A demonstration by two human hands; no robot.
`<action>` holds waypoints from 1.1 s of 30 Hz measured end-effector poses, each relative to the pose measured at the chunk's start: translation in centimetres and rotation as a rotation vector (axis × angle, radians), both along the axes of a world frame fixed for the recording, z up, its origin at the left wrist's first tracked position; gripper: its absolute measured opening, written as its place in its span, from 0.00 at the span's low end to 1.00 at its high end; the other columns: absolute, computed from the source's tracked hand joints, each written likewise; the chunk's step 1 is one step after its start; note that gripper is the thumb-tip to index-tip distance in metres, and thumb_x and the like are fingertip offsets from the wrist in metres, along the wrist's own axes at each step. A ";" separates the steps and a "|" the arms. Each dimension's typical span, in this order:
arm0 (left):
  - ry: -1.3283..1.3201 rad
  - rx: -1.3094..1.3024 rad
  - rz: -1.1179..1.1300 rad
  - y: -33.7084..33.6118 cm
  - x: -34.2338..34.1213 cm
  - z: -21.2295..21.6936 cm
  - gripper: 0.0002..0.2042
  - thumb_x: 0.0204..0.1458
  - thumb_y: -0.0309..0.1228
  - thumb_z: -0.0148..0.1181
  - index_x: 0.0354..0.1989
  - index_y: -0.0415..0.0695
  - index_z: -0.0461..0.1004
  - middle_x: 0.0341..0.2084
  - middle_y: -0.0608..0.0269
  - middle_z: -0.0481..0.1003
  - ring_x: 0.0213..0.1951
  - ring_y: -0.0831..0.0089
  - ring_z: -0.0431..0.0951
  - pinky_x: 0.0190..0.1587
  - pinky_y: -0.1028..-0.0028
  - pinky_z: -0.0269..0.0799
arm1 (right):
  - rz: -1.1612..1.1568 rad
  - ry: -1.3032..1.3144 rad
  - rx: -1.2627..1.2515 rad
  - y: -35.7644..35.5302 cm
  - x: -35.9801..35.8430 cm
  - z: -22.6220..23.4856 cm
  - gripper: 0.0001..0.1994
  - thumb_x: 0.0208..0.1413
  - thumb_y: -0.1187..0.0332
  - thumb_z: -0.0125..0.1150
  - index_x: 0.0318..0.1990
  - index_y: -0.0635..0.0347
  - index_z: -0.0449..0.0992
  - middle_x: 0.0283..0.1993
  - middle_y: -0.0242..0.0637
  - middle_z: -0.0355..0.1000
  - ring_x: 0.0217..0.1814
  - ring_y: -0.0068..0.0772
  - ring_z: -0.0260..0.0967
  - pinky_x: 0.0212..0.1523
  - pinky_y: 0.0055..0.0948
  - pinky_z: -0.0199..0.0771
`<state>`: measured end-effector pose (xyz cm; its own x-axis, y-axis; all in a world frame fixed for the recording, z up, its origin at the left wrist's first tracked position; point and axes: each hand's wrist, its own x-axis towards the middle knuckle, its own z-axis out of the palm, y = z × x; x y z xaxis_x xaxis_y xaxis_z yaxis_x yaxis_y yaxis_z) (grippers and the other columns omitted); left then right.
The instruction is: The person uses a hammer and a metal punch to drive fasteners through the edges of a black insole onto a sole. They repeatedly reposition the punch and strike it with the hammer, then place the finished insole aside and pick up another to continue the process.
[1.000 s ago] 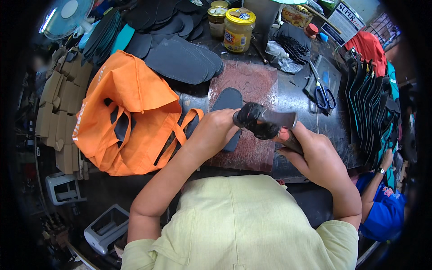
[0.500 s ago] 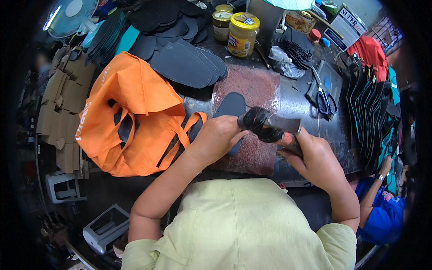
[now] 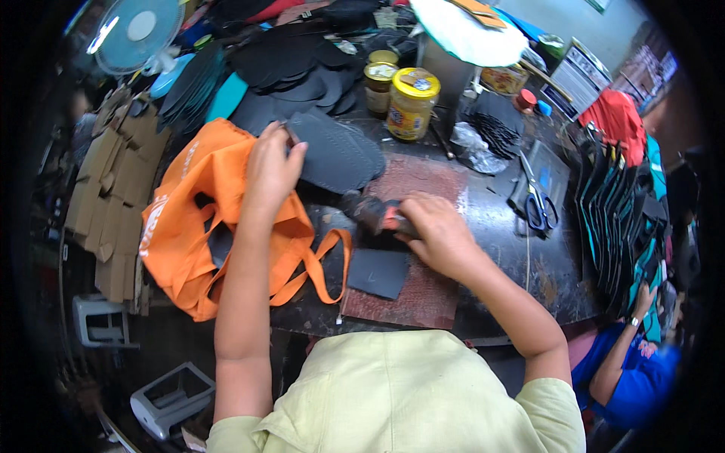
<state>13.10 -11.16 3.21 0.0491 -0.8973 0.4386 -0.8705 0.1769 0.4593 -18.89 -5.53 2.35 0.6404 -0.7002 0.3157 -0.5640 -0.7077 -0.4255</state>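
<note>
My left hand (image 3: 273, 167) is at the near left end of a stack of black, foot-shaped insoles (image 3: 343, 155). Its thumb and fingers close around a dark edge there, apparently an insole; the fingertips are partly hidden. My right hand (image 3: 438, 232) grips a hammer-like tool (image 3: 370, 211) with a dark wrapped end and a reddish patch, held low over a reddish-brown board (image 3: 430, 291). A dark, roughly rectangular piece (image 3: 379, 273) with a faint mark lies on the board, just nearer me than the tool. The tool hides part of the board's middle.
An orange cloth bag (image 3: 189, 174) slumps left of the board. Beyond it stand yellow-lidded jars (image 3: 411, 109). Scissors (image 3: 538, 200) lie on the right. Black and teal sheets (image 3: 615, 211) hang at the right, near a co-worker in blue (image 3: 642, 377).
My left hand has left the board and reached forward to the insole stack. My right hand has moved left, bringing the tool low over the board. The view has shifted slightly.
</note>
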 end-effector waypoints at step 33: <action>0.419 0.251 -0.355 6.2 -14.6 -3.6 0.11 0.60 0.32 0.66 0.36 0.36 0.76 0.28 0.43 0.80 0.32 0.43 0.81 0.35 0.54 0.74 | -0.342 0.222 0.407 6.8 -9.9 3.6 0.25 0.61 0.66 0.67 0.62 0.60 0.66 0.41 0.59 0.79 0.44 0.66 0.77 0.42 0.54 0.75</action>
<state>-1.51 -4.95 -0.42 -0.1497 -0.9641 0.2192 -0.5141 0.2653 0.8157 -28.79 1.31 5.93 0.3763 -0.9160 -0.1389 -0.8390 -0.2733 -0.4706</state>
